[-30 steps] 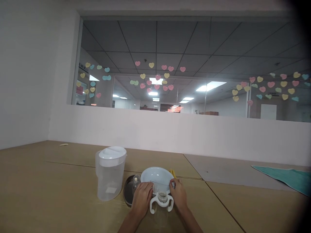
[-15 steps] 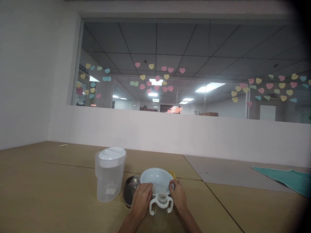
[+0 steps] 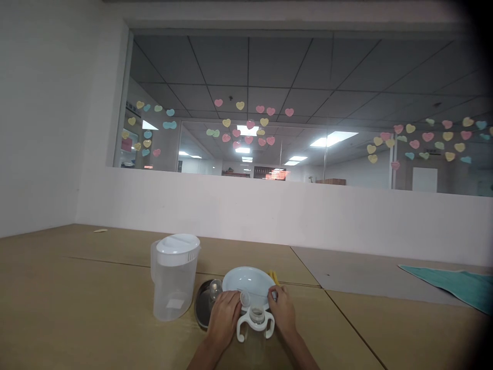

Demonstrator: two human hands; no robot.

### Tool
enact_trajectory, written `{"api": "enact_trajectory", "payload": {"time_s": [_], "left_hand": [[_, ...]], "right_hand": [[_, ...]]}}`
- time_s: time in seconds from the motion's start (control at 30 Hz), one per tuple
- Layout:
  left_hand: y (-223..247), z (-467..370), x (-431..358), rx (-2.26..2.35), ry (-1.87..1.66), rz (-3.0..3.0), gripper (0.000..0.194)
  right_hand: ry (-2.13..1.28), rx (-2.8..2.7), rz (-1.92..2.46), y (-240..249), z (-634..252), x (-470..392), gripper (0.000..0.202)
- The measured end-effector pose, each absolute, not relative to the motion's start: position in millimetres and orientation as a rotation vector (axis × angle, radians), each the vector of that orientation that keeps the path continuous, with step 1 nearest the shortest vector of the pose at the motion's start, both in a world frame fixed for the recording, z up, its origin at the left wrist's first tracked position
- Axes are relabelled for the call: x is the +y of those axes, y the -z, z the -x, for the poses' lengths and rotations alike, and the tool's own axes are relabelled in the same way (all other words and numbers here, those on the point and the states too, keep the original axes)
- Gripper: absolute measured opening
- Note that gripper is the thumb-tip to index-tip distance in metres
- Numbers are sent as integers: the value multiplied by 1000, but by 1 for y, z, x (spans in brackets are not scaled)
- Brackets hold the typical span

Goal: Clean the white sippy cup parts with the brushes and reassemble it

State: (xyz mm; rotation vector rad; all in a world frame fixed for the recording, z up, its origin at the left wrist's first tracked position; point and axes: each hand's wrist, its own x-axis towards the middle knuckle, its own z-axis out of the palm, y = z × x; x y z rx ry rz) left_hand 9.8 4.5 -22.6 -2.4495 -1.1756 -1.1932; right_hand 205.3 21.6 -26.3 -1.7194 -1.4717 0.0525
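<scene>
A clear bottle with a white two-handled ring (image 3: 257, 325) stands upright and uncapped between my hands. My left hand (image 3: 223, 314) is closed on a small clear round piece (image 3: 245, 299), held just left of the bottle's mouth. To the right, my right hand (image 3: 283, 310) has its fingers pinched at the edge of a pale blue-white bowl (image 3: 248, 280); what they hold, if anything, is too small to tell. Beside my left hand, a clear dome (image 3: 216, 289) rests in a dark oval tray (image 3: 202, 308).
A lidded translucent pitcher (image 3: 175, 282) stands left of the tray. Yellow sticks (image 3: 273, 277) lie behind the bowl's right side. A teal cloth (image 3: 454, 282) is at the far right, and a small flat piece (image 3: 100, 230) at the back left.
The clear round piece at my left fingertips has tilted and now shows its round face. My hands have otherwise hardly moved.
</scene>
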Motion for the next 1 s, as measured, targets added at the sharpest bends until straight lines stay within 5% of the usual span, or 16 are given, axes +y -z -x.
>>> {"api": "enact_trajectory", "payload": {"time_s": [1.0], "left_hand": [[21,-10,3,-1150,1218,2428,28]], "right_hand": [[-32,-1460,1698,26,-206,20,25]]}}
